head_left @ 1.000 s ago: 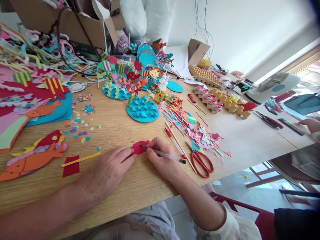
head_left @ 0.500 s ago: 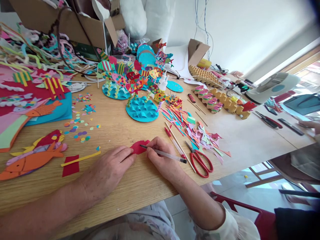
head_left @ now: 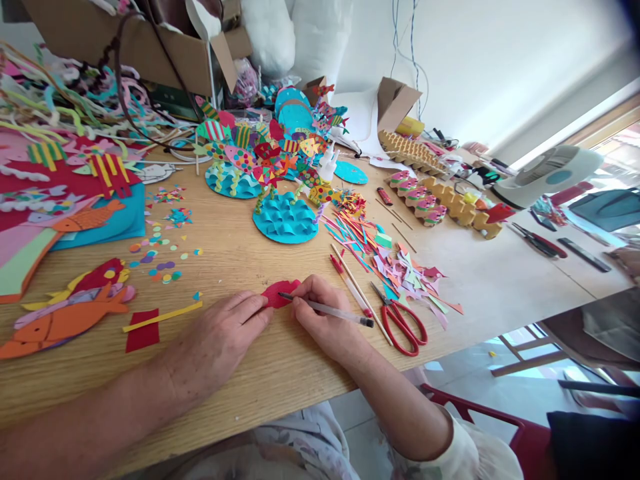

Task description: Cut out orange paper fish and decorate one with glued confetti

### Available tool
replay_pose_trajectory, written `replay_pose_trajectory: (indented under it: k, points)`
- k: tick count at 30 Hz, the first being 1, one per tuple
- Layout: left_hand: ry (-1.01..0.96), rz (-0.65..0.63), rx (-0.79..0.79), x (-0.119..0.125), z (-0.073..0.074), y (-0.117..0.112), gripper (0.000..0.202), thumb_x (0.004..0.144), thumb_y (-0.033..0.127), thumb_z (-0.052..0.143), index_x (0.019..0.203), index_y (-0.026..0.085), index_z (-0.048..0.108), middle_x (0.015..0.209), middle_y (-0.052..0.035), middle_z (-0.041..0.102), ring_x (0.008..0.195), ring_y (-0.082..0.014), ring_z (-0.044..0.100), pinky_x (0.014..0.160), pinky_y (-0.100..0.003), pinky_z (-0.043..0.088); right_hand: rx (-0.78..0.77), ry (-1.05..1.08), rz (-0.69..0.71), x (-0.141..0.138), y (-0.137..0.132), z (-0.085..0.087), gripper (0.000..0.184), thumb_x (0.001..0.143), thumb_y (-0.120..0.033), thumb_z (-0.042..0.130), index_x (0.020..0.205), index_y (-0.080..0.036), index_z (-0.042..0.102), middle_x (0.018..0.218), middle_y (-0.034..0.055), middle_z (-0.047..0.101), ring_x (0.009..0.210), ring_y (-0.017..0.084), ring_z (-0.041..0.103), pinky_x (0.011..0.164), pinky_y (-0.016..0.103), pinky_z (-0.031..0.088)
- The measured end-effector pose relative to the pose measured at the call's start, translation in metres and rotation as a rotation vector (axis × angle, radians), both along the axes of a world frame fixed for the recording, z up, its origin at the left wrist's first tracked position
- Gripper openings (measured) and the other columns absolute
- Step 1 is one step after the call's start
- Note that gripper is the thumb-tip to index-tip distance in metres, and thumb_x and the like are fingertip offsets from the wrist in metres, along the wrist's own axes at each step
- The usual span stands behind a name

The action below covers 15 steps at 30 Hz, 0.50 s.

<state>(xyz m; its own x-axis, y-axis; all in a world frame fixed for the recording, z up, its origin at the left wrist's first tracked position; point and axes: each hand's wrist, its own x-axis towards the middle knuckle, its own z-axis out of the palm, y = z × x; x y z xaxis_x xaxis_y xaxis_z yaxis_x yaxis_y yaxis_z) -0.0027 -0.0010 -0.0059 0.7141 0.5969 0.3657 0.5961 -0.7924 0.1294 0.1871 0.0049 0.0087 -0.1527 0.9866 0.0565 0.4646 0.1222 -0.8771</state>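
A small red craft cutout [head_left: 278, 294] lies on the wooden table between my hands. The fingers of my left hand [head_left: 234, 327] press its left end down against the tabletop. With my right hand [head_left: 323, 317] I grip a clear-barrelled pen [head_left: 334, 310], its dark tip touching the cutout. My right fingers cover the cutout's right end. Left of my left hand, a yellow strip [head_left: 180, 312] crosses a red square [head_left: 143, 337]. Red-handled scissors [head_left: 403, 323] lie with blades parted to the right of my right hand, near a red pen [head_left: 350, 287] and a thin wooden stick [head_left: 382, 328].
Orange fish cutouts [head_left: 65, 325] and coloured dots [head_left: 163, 267] lie to the left. Blue round bases [head_left: 285, 227] carrying decorated fish stand ahead. Paper scraps [head_left: 410, 277], painted egg cartons [head_left: 417, 199] and pliers [head_left: 540, 240] spread rightward. A red chair [head_left: 525, 433] stands beside the table.
My hands, the pen and the red cutout hold nearly the same place. Another person's hand at the far right edge has shifted, with less of it showing.
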Motion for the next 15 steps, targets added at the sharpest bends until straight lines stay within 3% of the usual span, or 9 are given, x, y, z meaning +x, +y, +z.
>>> replay_pose_trajectory:
  k: [15]
  points:
    - [0.007,-0.002,0.035,0.0005,0.0021,0.0012,0.035,0.085,0.004,0.032,0.102,0.012,0.062,0.099,-0.0089,0.064,0.093,-0.0203,0.058,0.082,-0.035,0.053,0.016,-0.04,0.027,0.0004,-0.0012,0.0039,0.006,0.073,-0.016,0.045,0.068,-0.02,0.047,0.055,-0.0053,0.045,0.048,0.009,0.039,0.046,0.021,0.029]
